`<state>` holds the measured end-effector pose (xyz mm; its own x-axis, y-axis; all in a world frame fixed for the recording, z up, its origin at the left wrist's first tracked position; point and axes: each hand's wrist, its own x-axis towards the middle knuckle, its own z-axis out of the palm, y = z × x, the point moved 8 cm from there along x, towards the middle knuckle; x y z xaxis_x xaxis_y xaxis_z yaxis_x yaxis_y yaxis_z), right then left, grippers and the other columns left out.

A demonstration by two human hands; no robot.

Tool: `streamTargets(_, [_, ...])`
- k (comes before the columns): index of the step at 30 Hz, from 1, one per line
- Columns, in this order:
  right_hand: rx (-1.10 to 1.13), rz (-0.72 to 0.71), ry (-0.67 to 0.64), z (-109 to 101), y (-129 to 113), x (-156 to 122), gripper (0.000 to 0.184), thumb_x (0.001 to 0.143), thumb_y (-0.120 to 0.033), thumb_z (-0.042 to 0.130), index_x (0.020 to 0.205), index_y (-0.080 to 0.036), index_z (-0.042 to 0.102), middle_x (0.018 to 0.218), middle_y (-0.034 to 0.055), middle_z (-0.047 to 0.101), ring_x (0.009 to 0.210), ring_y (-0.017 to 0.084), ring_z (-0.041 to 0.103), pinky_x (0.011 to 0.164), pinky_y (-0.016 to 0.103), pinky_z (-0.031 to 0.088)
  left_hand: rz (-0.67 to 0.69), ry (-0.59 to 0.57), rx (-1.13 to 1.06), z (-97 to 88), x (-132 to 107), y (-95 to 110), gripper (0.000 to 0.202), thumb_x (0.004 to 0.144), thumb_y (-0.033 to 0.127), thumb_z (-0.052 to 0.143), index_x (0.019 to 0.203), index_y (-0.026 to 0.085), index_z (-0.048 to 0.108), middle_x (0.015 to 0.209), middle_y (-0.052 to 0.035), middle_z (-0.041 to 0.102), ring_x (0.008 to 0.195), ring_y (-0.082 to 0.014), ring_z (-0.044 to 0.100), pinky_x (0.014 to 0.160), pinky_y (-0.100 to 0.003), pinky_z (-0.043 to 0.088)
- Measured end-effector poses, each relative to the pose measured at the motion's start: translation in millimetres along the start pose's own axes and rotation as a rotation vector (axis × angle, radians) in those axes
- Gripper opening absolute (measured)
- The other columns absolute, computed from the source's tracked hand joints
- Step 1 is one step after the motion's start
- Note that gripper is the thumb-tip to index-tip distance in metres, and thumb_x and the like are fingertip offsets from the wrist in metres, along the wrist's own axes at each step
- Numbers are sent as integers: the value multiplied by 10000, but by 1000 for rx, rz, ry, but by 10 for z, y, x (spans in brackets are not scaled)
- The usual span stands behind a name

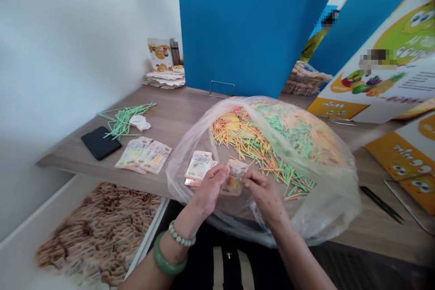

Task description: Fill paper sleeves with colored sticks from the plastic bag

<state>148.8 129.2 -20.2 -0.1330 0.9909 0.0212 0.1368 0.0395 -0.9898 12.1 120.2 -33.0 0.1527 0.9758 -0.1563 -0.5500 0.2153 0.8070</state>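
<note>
Both hands (238, 188) pinching a small packet (234, 177), over clear bag (326, 208) of coloured sticks (258, 140), wooden table (176, 118)

No legible text anywhere. Printing on the large fruit poster (384, 72) at right: script lines and a pixelated patch, unreadable. Orange cartons (404, 154) beneath it carry cartoon eyes and blurred lettering, undecipherable. Small packet (234, 179) pinched between left hand (212, 188) and right hand (263, 192): print too small. Same for the packets (144, 156) laid on the table (176, 118) and the upright pouch (159, 54) at the back.
</note>
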Motion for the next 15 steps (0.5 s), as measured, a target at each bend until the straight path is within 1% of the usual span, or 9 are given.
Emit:
streamTargets(1, [-8,-22,21,-1,-2,-5,253,770,-349,638,590,-187,567,593,-26,509,623,137,460,603,251,375,3,-13,10,25,-18,17,322,743,449,785,823,151,691,725,6,614,661,-117,531,659,-240,439])
streamTargets(2, [-18,-39,10,25,-2,-9,258,765,-344,640,579,-187,555,593,-26,497,625,137,449,604,252,365,1,-14,30,36,-35,29,320,730,441,791,800,146,687,702,9,601,642,-115,518,649,-243,428])
streamTargets(4, [-25,-45,-57,130,25,-12,246,750,-342,641,576,-186,564,598,-19,509,632,144,457,616,260,371,-7,28,97,9,-62,55,314,701,424,797,734,134,682,657,9,581,614,-112,492,624,-245,399])
streamTargets(6, [-21,-20,-112,270,79,-11,222,735,-349,640,594,-186,590,611,-10,540,638,155,475,626,271,385,35,95,196,-62,-84,139,276,686,391,784,683,131,693,657,-4,591,639,-125,501,636,-254,391])
streamTargets(9, [-19,-16,-189,535,94,-23,179,745,-351,615,683,-184,637,693,8,605,688,174,518,659,283,409,141,182,348,-221,-153,358,170,659,302,759,623,149,694,661,-8,604,679,-139,525,667,-261,402])
streamTargets(11, [-55,-26,-275,729,47,-38,197,779,-361,568,709,-187,629,696,7,602,692,176,528,658,281,410,163,227,400,-404,-220,512,152,659,284,740,602,158,677,628,7,596,641,-129,521,650,-254,408])
streamTargets(12, [-97,-30,-300,798,12,-34,203,798,-361,540,723,-190,621,689,4,595,689,175,531,653,279,408,157,255,420,-536,-251,593,156,676,297,727,618,160,678,616,14,596,616,-124,516,633,-250,410])
streamTargets(14, [-239,-40,-301,876,-78,9,198,831,-336,488,770,-195,613,716,8,607,720,180,558,673,278,414,179,355,522,-884,-301,817,170,733,332,689,709,165,703,643,16,622,622,-133,537,631,-249,426])
streamTargets(15, [-335,-41,-279,893,-126,47,196,847,-317,468,806,-195,616,758,17,629,755,186,579,697,282,420,215,448,593,-1099,-324,964,193,778,351,648,806,176,723,685,15,646,642,-145,557,634,-254,437])
